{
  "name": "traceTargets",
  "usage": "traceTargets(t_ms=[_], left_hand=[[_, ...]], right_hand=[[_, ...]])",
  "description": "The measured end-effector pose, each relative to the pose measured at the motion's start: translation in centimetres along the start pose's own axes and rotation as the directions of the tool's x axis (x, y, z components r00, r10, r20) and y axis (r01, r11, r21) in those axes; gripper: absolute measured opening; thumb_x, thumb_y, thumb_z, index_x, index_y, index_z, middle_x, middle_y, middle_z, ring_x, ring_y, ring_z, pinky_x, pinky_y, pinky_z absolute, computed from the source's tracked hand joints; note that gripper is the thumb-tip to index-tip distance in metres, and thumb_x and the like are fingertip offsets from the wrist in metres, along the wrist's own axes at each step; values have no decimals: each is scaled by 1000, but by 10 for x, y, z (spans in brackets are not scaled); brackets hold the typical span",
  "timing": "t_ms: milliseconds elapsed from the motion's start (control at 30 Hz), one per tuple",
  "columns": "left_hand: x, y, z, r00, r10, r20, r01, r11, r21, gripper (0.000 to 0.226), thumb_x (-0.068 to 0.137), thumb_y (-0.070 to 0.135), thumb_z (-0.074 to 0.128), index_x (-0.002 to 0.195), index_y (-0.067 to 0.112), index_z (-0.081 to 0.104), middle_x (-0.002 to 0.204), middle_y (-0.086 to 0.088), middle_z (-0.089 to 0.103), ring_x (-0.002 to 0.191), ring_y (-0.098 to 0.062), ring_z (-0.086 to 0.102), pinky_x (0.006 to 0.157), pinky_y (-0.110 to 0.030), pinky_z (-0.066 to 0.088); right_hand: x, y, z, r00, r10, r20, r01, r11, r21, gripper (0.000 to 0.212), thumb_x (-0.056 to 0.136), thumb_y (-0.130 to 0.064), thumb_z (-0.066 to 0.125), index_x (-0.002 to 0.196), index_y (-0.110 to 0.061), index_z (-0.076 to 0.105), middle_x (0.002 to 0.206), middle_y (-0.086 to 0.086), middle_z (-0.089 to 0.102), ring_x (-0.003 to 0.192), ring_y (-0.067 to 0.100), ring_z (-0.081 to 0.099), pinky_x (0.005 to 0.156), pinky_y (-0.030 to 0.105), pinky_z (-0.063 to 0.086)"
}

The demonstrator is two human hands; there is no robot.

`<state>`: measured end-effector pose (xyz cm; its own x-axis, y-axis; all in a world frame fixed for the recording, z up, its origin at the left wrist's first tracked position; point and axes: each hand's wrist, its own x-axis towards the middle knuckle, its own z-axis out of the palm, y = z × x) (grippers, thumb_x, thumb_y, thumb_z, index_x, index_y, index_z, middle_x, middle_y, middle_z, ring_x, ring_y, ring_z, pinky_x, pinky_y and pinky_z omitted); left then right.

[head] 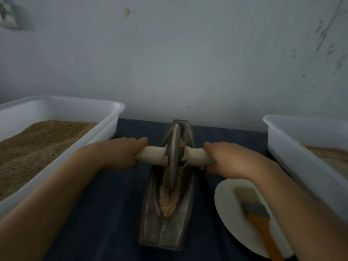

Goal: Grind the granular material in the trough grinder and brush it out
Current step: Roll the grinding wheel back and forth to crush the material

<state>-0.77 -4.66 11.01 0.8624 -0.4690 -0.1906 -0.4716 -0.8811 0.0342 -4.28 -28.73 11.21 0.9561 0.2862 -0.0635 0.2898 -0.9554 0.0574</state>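
The long grey metal boat-shaped trough grinder (169, 213) lies on the dark blue cloth (113, 213), with light brown granular material (168, 202) in its groove. The grey metal grinding wheel (174, 153) stands upright in it. The left hand (120, 153) and the right hand (227, 159) each have their fingers curled around the pale wooden axle handle (152, 155)

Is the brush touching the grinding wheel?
Apart. The head view shows the brush lying on the white plate, with dark cloth between it and the wheel in the trough.

Dim, soft focus, wide-angle edge distortion
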Motion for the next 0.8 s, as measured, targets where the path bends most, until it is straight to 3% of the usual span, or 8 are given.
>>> traceTargets(t_ms=[167, 233, 333, 433, 600, 700, 800], left_hand=[[30, -8, 18, 932, -41, -361, 93, 988, 126, 35, 89, 21, 54, 119, 20, 36, 116, -3, 48, 108, -21, 48, 90, -33, 36], [37, -8, 26, 860, -31, -510, 122, 982, 146, 35, 88, 20, 54, 119, 20, 38, 114, -2, 46, 107, -21, 46, 87, -32, 33], [39, -9, 32, 816, 2, -577, 103, 984, 149, 34, 87, 21, 55, 118, 20, 40, 113, -2, 47, 103, -20, 46, 84, -31, 32], [35, -11, 29, 857, 2, -516, 84, 986, 143, 36, 89, 25, 55, 119, 22, 36, 114, -1, 48, 106, -19, 47, 87, -31, 34], [17, -7, 14, 969, 13, -248, 23, 990, 142, 42, 90, 26, 56, 124, 25, 32, 118, 1, 50, 104, -14, 50, 88, -28, 38], [1, -4, 3, 1000, 13, -11, -12, 999, 51, 41, 90, 22, 57, 122, 28, 32, 113, 3, 50, 94, -9, 47, 82, -23, 37], [-12, -1, -8, 988, 4, 158, -3, 1000, -7, 42, 90, 22, 58, 121, 31, 32, 102, 8, 48, 93, -9, 50, 85, -27, 41]], right_hand=[[21, 14, 24, 936, 6, -352, -44, 994, -101, 22, 89, -32, 51, 104, -18, 43, 108, 2, 56, 98, 23, 52, 67, 31, 22], [26, 15, 30, 900, 13, -436, -79, 988, -134, 23, 89, -30, 50, 107, -17, 45, 107, 2, 55, 99, 24, 50, 68, 31, 20], [29, 14, 32, 874, 24, -484, -104, 985, -139, 20, 89, -27, 50, 106, -16, 46, 105, 2, 55, 97, 24, 50, 68, 32, 19], [25, 13, 28, 912, 10, -410, -76, 986, -145, 21, 90, -28, 50, 106, -15, 45, 105, 3, 55, 95, 23, 51, 68, 31, 23], [5, 4, 8, 996, 9, -94, -12, 1000, -29, 18, 91, -28, 53, 98, -16, 41, 100, 4, 55, 79, 16, 45, 57, 28, 28], [-8, -3, -6, 994, -12, 108, 7, 999, 48, 18, 90, -26, 54, 100, -13, 46, 88, 0, 49, 76, 13, 45, 52, 20, 29], [-17, -8, -17, 973, -47, 227, 24, 994, 104, 26, 89, -28, 57, 105, -7, 56, 97, 7, 61, 78, 14, 52, 57, 25, 35]])
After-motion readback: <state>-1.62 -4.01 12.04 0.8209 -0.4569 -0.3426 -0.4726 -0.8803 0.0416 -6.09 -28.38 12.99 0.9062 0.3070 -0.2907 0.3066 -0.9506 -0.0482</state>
